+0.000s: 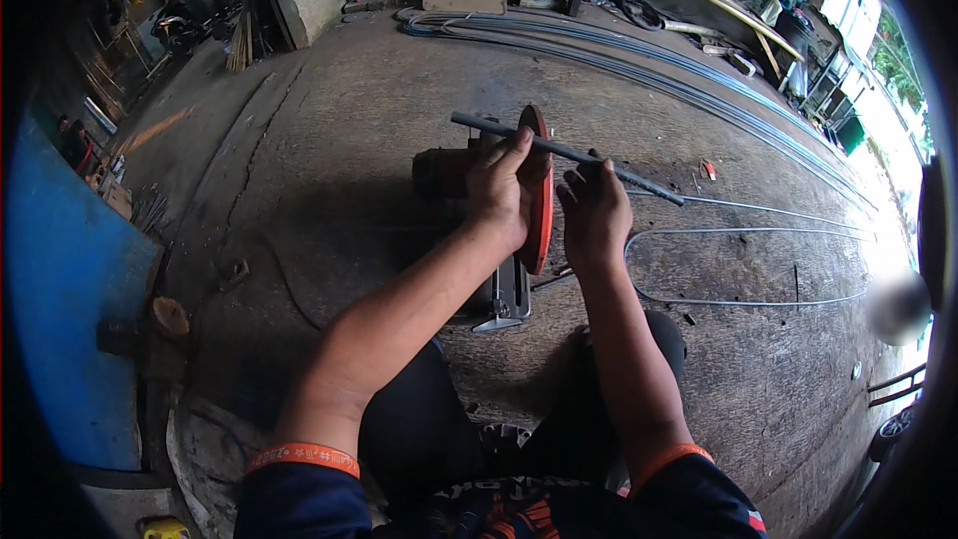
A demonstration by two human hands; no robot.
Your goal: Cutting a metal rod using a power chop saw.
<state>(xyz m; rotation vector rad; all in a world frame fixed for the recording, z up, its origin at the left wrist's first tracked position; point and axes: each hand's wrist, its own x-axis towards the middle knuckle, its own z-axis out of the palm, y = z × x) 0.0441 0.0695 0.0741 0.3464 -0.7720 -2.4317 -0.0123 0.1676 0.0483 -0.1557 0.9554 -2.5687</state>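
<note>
A short dark grey metal rod (571, 152) slants across in front of me, its left end higher and farther away. My left hand (499, 195) is closed on it left of the middle, thumb and fingers pinching it. My right hand (597, 220) is closed around its right part, fingers curled over it. Below and behind the rod stands a cut-off saw (439, 172) with a dark motor on the left and an orange-red disc or guard (544, 220). My left hand and forearm cover part of the saw. Its metal base clamp (509, 294) shows near my knees.
Long thin metal bars (639, 60) lie bent in a bundle across the far floor. A looped bar (738, 231) lies to the right. A blue panel (75, 309) stands at left, beside a cut log (171, 315). A dark cable (284, 279) runs along the floor.
</note>
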